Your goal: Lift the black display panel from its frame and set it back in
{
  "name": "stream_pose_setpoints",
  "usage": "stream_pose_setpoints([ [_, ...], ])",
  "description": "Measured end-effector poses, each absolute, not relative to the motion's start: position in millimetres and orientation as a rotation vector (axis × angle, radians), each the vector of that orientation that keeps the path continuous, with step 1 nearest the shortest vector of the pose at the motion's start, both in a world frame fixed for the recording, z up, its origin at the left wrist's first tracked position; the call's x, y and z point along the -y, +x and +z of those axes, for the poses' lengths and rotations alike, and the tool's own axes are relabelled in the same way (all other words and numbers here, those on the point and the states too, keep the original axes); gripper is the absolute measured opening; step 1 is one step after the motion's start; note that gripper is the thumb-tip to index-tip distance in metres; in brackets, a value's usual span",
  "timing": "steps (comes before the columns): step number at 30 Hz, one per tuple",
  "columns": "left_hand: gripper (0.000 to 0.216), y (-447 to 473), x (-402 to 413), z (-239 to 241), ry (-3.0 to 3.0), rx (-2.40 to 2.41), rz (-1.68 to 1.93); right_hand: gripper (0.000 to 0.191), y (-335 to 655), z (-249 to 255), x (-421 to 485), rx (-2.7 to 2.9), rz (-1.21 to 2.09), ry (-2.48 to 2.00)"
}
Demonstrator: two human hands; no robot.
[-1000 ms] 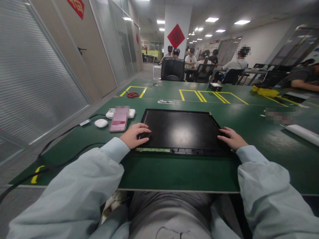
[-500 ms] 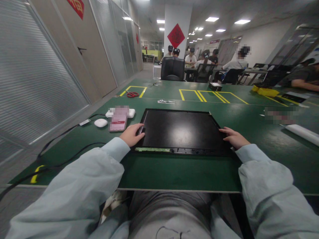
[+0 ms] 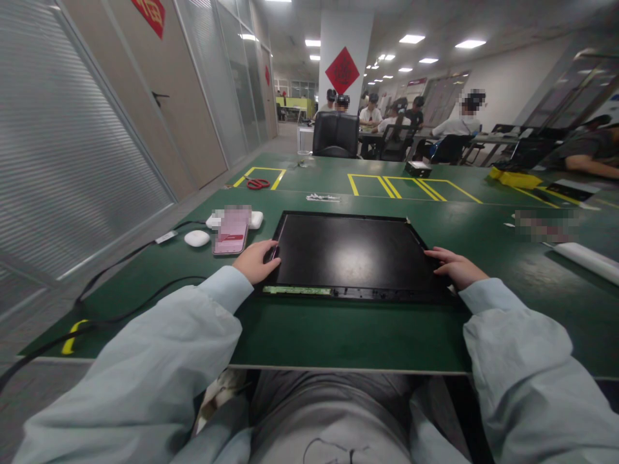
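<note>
A black flat display panel (image 3: 348, 248) lies face up in front of me, with a green circuit strip (image 3: 297, 291) along its near edge. My left hand (image 3: 255, 261) grips the panel's left edge, thumb on top and fingers around the side. At the opposite edge, my right hand (image 3: 457, 268) holds the panel's right side, its thumb and fingers curled over the frame. The undersides of both grips are hidden.
The panel rests on a green table (image 3: 348, 338). To the left are a phone (image 3: 232, 232), a white rounded case (image 3: 196, 238) and black cables. Red-handled scissors (image 3: 258, 183) lie farther back. A white roll (image 3: 587, 259) is at the right. Several people sit beyond the table.
</note>
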State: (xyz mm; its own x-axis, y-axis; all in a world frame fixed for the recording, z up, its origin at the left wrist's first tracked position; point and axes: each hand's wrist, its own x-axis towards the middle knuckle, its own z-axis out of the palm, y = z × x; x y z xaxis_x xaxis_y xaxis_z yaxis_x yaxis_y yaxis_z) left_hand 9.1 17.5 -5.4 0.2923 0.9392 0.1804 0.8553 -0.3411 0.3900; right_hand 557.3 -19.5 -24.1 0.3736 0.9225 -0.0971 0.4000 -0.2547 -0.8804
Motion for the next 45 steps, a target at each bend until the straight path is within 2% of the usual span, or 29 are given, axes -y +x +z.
stream_pose_setpoints([
  [9,0.058,8,-18,-7,2.321,-1.656,0.602,0.048,559,-25,20,1.171,0.796,-1.789],
  [15,0.063,5,-20,-5,2.287,-1.668,0.577,0.028,553,-25,17,1.276,0.567,-1.829],
  [18,0.061,1,-23,-5,2.272,-1.678,0.574,0.024,550,-25,18,1.298,0.508,-1.824],
  [30,0.056,-2,-33,-17,2.340,-1.753,0.507,0.046,546,-27,19,1.336,0.432,-1.819],
  [37,0.052,-3,-32,-19,2.378,-1.778,0.458,0.035,545,-27,16,1.470,0.490,-1.828],
  [45,0.047,1,-28,-18,2.413,-1.807,0.431,0.035,550,-30,17,1.465,0.515,-1.864],
])
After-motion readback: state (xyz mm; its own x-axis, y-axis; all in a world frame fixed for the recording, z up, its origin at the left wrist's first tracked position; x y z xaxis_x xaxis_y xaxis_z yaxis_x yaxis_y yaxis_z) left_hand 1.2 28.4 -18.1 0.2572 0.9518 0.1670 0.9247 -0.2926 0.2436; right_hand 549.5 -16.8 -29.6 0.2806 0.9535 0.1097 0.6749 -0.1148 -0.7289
